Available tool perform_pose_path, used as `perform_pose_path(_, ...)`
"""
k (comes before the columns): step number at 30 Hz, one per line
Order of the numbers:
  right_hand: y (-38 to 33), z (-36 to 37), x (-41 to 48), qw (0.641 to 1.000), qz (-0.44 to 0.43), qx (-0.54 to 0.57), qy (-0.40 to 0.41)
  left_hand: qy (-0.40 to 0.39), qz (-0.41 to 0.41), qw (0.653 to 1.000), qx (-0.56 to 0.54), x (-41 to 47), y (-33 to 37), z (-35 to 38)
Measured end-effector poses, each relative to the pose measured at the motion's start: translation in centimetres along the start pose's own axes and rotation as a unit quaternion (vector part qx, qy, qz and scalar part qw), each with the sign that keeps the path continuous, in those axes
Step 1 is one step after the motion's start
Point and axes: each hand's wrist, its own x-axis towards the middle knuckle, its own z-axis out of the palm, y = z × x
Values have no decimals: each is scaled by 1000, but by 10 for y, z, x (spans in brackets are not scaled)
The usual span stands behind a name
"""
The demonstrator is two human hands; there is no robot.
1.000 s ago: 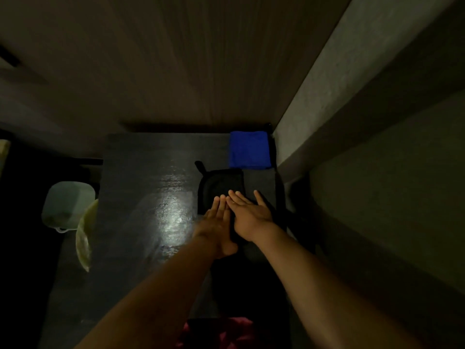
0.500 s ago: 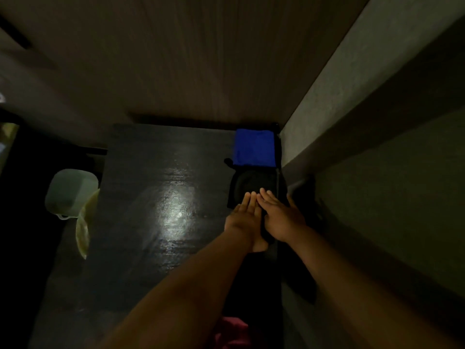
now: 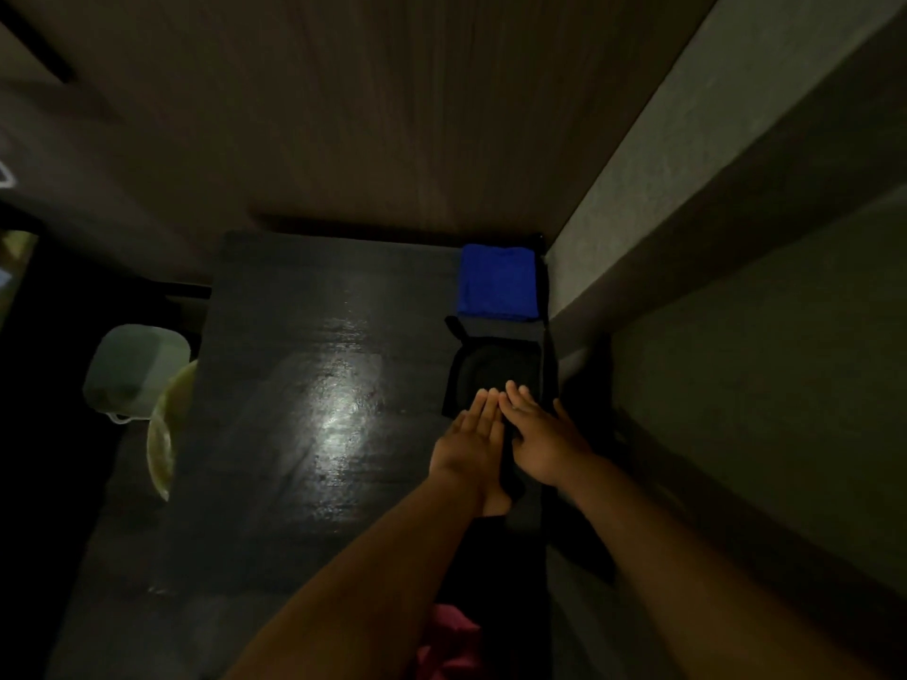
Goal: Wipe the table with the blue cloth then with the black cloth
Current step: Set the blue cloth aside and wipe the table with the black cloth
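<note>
While both arms reach forward over the dark table (image 3: 294,434), the scene reads near to far:
Left hand (image 3: 468,441): flat, fingers straight, pressing on the black cloth (image 3: 495,373), gripping nothing.
Right hand (image 3: 545,436): flat beside it, fingertips touching the left's, palm down on the same cloth.
Black cloth: at the table's right edge, beside the wall.
Blue cloth (image 3: 498,282): folded, in the far right corner, just beyond the black one.
Pale container (image 3: 135,370): left of the table, contents too dim to tell.

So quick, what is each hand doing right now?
Left hand: open, flat on the black cloth, holding nothing.
Right hand: open, flat on it too.
</note>
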Motion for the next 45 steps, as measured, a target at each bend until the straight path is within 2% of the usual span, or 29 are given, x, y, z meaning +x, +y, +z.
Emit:
perform_pose_path(12, -34, 2, 4, 998, 30, -51, 5, 11, -22, 1000, 15, -7, -23, 3)
perform_pose_path(17, -81, 6, 16, 999, 4, -30, 10, 9, -28, 998, 46, -30, -70, 1)
perform_pose_path(24, -157, 9, 32, 1000, -11, -7, 4, 4, -81, 997, 11, -54, -135, 7)
perform_pose_path(38, -299, 15, 63, 997, -52, -45, -35, 19, -145, 989, -29, -122, -253, 13)
perform_pose_path(45, -331, 16, 70, 994, -51, -87, -44, -7, -148, 989, -17, -138, -278, 11)
